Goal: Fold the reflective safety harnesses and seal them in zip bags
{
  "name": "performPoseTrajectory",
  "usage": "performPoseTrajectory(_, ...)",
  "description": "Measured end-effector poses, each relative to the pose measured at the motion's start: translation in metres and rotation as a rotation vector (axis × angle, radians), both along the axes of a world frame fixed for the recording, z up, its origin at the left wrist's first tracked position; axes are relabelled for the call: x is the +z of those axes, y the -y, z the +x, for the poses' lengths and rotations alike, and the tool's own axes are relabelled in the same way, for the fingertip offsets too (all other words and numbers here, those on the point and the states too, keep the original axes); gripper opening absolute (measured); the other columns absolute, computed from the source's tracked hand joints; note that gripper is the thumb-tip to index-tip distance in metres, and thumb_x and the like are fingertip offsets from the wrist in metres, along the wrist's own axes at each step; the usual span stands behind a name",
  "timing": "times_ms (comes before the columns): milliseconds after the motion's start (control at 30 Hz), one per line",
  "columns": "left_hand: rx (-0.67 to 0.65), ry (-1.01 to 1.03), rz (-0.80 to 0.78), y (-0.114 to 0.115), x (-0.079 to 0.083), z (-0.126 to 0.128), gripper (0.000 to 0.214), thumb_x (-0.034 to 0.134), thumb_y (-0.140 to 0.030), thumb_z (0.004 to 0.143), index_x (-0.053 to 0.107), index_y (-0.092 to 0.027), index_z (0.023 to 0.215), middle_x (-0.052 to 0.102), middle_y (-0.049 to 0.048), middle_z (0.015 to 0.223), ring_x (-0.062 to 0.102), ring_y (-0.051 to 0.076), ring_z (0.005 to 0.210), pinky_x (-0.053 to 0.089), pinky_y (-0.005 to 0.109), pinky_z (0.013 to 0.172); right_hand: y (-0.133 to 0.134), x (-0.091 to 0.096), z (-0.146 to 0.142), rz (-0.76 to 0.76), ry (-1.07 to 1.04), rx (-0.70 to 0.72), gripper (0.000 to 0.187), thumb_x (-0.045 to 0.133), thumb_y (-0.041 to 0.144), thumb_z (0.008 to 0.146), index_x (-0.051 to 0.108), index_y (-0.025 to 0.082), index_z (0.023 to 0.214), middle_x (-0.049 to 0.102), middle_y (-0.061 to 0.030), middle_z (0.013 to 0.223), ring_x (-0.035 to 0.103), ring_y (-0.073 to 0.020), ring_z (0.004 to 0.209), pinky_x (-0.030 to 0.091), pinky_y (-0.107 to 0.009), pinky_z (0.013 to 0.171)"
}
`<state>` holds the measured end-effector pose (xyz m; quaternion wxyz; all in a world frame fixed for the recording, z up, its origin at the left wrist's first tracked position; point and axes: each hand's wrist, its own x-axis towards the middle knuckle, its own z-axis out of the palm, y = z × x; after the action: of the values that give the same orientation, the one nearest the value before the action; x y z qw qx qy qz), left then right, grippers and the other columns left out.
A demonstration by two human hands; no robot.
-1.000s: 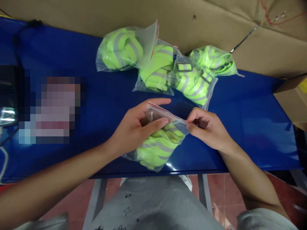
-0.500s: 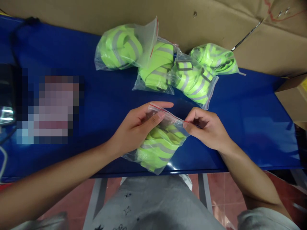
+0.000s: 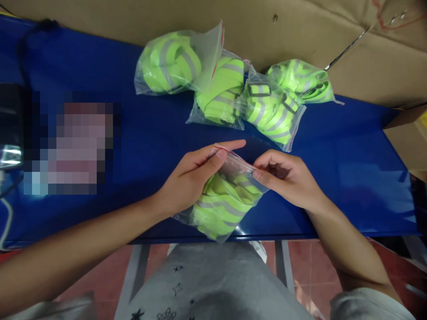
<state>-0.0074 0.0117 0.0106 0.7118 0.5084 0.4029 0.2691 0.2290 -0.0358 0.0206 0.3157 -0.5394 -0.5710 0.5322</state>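
Observation:
A clear zip bag (image 3: 230, 213) packed with folded neon-yellow reflective straps rests at the front edge of the blue table, its red-lined zip edge facing away from me. My left hand (image 3: 190, 180) grips the left end of that zip edge, thumb on top and index finger stretched out beyond it. The right end of the zip is pinched between the thumb and fingers of my right hand (image 3: 283, 175). Whether the zip is fully closed I cannot tell.
Several similar bags of neon straps lie at the back: a left bag (image 3: 170, 64), a middle bag (image 3: 220, 93), a bag with dark buckles (image 3: 270, 111) and a right bag (image 3: 302, 82). Cardboard (image 3: 100, 22) lines the table's rear. A black device (image 3: 11, 124) stands far left, near a blurred-out patch.
Both hands stay on the zip edge. My right fingers have shifted slightly left along it, and the left thumb has moved slightly toward the far side. The view has shifted a little.

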Motion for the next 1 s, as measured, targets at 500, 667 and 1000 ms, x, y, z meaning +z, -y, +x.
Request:
performPoseTrajectory(500,0.186,-0.108,0.111,-0.003,0.007,0.0,0.023,0.077,-0.043,0.091,0.073,-0.021,0.086,0.08,0.0026,0.096,0.072,0.017,0.088,0.057,0.028,0.082,0.0,0.001,0.001,0.078,0.062,0.006,0.014,0.073,0.033,0.096,0.07,0.021,0.091,0.063,0.0014,0.076,0.054,-0.0088,0.064,0.04,-0.023,0.057)
performPoseTrajectory(667,0.189,-0.067,0.128,-0.003,0.009,-0.001,0.022,0.078,-0.041,0.091,0.073,-0.021,0.083,0.081,0.0023,0.099,0.074,0.018,0.091,0.06,0.031,0.087,0.001,0.001,0.001,0.072,0.045,0.012,0.014,0.072,0.033,0.097,0.068,0.021,0.09,0.062,0.0017,0.076,0.053,-0.0087,0.063,0.04,-0.024,0.057)
performPoseTrajectory(1000,0.094,-0.066,0.123,-0.006,0.006,0.0,0.013,0.08,-0.035,0.087,0.079,-0.022,0.088,0.079,0.0008,0.087,0.072,0.016,0.08,0.057,0.026,0.073,0.003,0.006,-0.004,0.132,0.059,0.027,0.012,0.069,0.027,0.097,0.067,0.019,0.089,0.062,0.0024,0.074,0.053,-0.0075,0.062,0.042,-0.021,0.056)
